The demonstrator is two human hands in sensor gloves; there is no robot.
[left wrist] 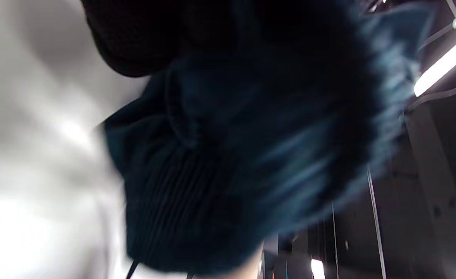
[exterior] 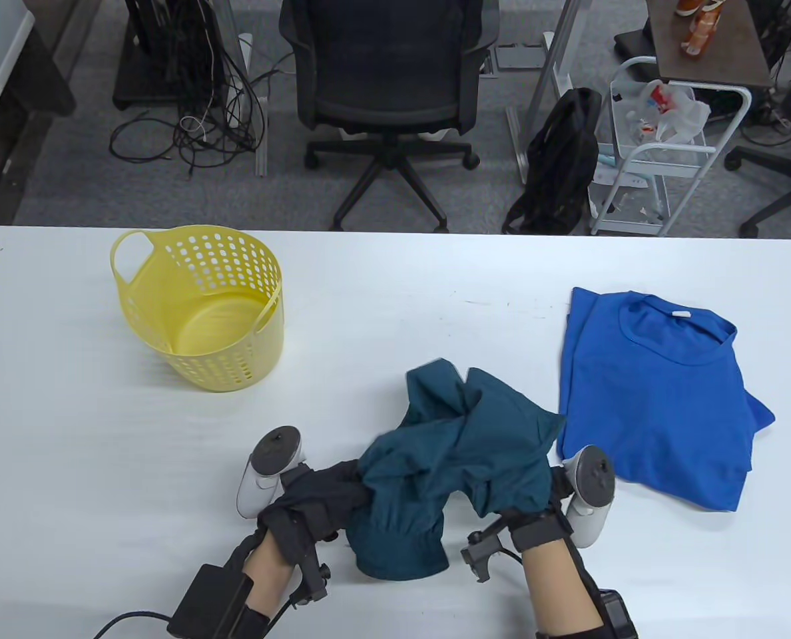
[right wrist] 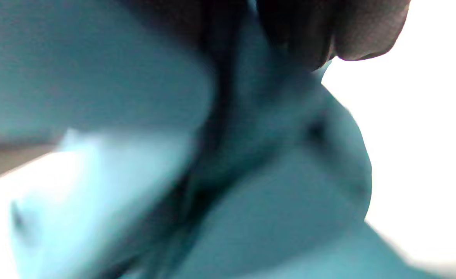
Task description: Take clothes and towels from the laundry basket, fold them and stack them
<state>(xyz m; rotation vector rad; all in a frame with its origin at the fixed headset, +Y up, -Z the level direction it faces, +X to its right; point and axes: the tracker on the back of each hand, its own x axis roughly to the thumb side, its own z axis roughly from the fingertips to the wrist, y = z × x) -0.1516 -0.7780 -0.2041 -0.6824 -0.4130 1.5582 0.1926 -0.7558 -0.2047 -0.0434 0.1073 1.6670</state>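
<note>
A crumpled dark teal garment (exterior: 459,459) hangs bunched between my two hands near the table's front edge. My left hand (exterior: 332,496) grips its left end, where a ribbed cuff or waistband (exterior: 399,546) droops; the left wrist view shows that ribbed fabric (left wrist: 197,193) close up and blurred. My right hand (exterior: 542,496) grips the right side, its fingers hidden under the cloth; the right wrist view is filled by teal cloth (right wrist: 251,174) with a fingertip (right wrist: 363,35) at the top. A folded blue T-shirt (exterior: 658,396) lies flat at the right.
A yellow perforated laundry basket (exterior: 199,309) stands on the white table (exterior: 69,432) at the left, with nothing visible inside. Beyond the far table edge are an office chair (exterior: 389,86), a black backpack (exterior: 558,166) and a white cart (exterior: 662,160).
</note>
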